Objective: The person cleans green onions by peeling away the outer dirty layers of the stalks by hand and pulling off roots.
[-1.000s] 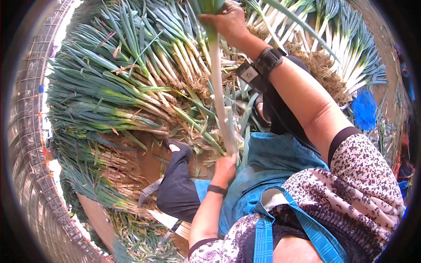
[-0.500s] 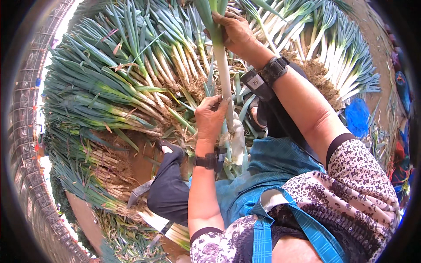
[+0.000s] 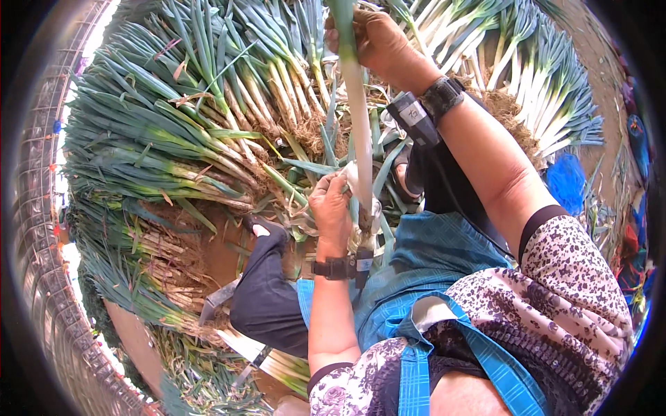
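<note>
My right hand (image 3: 374, 38) grips the green upper part of a long leek (image 3: 357, 125) and holds it upright in front of me. My left hand (image 3: 331, 208) is closed on the white lower part of the same leek, near its root end (image 3: 364, 239), with loose outer skin peeling off by the fingers. Both wrists wear dark bands. My legs in dark trousers and a blue apron (image 3: 430, 256) lie under the leek.
Piles of leeks (image 3: 180, 132) surround me on the left and ahead, more with white stalks at the upper right (image 3: 534, 76). A knife (image 3: 253, 364) lies on the ground at the lower left. A blue bag (image 3: 565, 184) sits right.
My left hand slid up the leek from the root end toward the white stalk, pulling outer skin. My right hand kept its hold at the top.
</note>
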{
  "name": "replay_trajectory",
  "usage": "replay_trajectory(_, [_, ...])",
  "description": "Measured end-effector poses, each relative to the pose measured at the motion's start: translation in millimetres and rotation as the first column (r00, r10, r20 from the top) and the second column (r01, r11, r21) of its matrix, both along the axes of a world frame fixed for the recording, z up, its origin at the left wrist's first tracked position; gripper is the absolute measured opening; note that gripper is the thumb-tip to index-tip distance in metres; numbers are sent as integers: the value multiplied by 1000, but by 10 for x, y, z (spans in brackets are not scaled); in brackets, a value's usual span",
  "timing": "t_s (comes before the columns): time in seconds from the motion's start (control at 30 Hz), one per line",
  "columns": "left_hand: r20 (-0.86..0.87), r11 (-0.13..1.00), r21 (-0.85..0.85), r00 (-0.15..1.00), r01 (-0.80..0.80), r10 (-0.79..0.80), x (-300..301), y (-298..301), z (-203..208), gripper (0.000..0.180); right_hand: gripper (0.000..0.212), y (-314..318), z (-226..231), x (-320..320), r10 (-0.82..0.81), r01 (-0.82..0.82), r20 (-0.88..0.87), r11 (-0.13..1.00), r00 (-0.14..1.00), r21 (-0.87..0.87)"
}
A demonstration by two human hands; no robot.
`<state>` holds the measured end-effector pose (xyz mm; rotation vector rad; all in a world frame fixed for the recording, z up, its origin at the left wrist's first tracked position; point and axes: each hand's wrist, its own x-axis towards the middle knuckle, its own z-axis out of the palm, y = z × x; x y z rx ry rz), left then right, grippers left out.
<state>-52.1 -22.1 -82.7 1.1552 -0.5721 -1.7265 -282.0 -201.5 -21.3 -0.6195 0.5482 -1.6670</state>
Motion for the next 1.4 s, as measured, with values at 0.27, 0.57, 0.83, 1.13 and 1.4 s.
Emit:
replay_trajectory(0.27, [56, 989, -107, 994, 101, -95, -50, 3, 121, 17, 41, 231, 122, 299, -147, 269, -538, 950, 830, 155])
replay_trajectory(0.57, [898, 778, -258, 439, 572, -24, 465, 716, 207, 29, 34, 120, 62, 105, -221, 363, -430, 888, 875, 282])
replay_trajectory(0.83, [995, 659, -49, 92, 751, -31, 1095, 818, 440, 48, 32, 104, 7, -203, -233, 260, -117, 834, 965, 486])
replay_trajectory(1.13, [61, 892, -416, 984, 178, -168, 103, 306, 737, 56, 26, 150, -200, -171, -352, 325, -102, 663, 930, 675])
replay_trajectory(1.4, [-353, 986, 164, 932, -24, 81, 289, 780, 742, 19, 45, 194, -536, -698, -100, 445, -670, 817, 735, 366])
